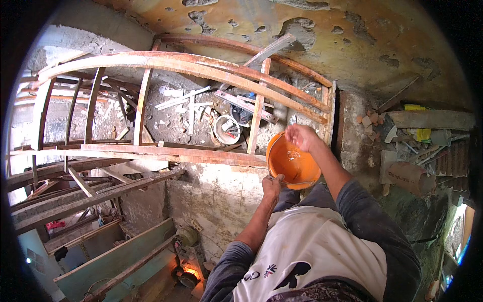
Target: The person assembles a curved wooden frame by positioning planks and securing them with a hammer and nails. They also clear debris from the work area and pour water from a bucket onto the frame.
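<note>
An orange bucket [289,171] is tilted in front of my body, its open mouth toward me. Pale bright flecks show inside it; I cannot tell whether they are water or residue. My left hand [272,186] is closed on the bucket's near left rim, beside its thin wire handle. Over the far right part of the rim is my right hand [302,138], with its fingers loosely apart and slightly blurred. No object shows in it. Its fingertips point away from me, and I cannot tell whether they touch the rim.
A wooden frame [201,64] with posts and rails stands ahead and left. Behind its rail, a white bucket [226,130] with tools sits among rubble. Boards and beams [95,199] cross a lower space at left. Broken bricks and debris [410,178] lie right, below a patchy wall [352,45].
</note>
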A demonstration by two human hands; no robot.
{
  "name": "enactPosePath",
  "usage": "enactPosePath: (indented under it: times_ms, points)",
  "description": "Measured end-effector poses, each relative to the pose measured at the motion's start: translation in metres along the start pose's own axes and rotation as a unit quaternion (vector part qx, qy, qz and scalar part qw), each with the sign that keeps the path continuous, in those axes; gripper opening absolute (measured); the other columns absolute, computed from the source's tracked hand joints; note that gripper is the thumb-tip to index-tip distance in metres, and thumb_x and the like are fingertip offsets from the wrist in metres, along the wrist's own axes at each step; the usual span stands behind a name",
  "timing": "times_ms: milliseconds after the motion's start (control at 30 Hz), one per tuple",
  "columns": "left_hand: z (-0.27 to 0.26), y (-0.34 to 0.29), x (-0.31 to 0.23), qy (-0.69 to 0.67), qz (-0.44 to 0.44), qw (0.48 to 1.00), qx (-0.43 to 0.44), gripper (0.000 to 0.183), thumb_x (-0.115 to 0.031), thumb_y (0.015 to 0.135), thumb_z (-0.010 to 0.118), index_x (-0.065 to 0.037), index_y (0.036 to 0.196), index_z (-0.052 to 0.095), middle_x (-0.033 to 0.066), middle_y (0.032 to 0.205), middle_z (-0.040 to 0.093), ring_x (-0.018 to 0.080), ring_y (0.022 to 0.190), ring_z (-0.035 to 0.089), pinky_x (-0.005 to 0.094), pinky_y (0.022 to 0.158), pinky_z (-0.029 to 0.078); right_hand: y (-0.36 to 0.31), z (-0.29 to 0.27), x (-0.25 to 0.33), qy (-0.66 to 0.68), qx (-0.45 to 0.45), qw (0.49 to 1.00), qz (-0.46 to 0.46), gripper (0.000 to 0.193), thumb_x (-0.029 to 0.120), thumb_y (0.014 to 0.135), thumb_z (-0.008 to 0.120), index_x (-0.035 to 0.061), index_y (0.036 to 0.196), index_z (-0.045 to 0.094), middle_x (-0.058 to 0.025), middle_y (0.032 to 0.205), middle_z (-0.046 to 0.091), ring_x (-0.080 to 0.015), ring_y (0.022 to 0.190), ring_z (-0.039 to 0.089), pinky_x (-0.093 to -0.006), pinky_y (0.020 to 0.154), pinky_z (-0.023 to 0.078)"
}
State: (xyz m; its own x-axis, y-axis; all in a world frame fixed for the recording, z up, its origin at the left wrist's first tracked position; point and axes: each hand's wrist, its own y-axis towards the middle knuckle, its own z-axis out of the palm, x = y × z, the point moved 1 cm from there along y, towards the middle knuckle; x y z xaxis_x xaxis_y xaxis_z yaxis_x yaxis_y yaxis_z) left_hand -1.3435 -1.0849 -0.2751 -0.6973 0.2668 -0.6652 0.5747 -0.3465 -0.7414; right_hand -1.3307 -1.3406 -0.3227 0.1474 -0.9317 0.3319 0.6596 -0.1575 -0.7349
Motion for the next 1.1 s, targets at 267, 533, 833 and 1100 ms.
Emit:
enactPosePath:
  times_ms: [267,533,833,1100]
  points:
    - [-0.017,0.002,0.001,-0.022,-0.012,0.999,-0.034,0.017,0.0,0.09,0.065,0.004,0.106,0.066,0.0126,0.086,0.072,0.0239,0.066,0.071,0.0369,0.06,0.062,0.023,0.098,0.148,0.051,-0.046,0.963,-0.26,0.029,0.019,0.101,0.062,-0.0057,0.116,0.062,-0.0182,0.105,0.071,-0.0336,0.101,0.07,-0.0474,0.095,0.059]
    - [-0.013,-0.002,0.002,0.004,0.033,0.999,-0.006,0.026,0.005,0.089,0.063,0.002,0.116,0.065,0.0106,0.099,0.072,0.02,0.079,0.071,0.0346,0.069,0.062,-0.013,-0.012,-0.013,-0.213,0.054,0.975,-0.028,0.029,0.028,0.104,0.056,0.0014,0.109,0.065,-0.011,0.094,0.072,-0.023,0.086,0.07,-0.0375,0.072,0.058]
    - [0.007,-0.024,-0.009,-0.003,0.019,0.999,0.046,0.024,0.001,0.091,0.062,0.004,0.114,0.065,0.0127,0.096,0.072,0.0235,0.076,0.072,0.0359,0.065,0.063,-0.009,-0.069,-0.094,-0.137,-0.208,0.965,0.084,0.033,0.039,0.106,0.054,0.0077,0.101,0.065,-0.0072,0.081,0.067,-0.0234,0.068,0.064,-0.0384,0.067,0.056]
    - [-0.003,0.002,0.026,0.072,-0.035,0.997,0.009,0.016,0.0,0.09,0.063,0.002,0.105,0.067,0.0126,0.087,0.071,0.0237,0.072,0.071,0.0391,0.064,0.064,-0.003,-0.035,-0.012,-0.086,-0.067,0.98,-0.169,0.032,0.028,0.105,0.056,0.0009,0.12,0.064,-0.0132,0.111,0.072,-0.0248,0.088,0.071,-0.0381,0.082,0.059]
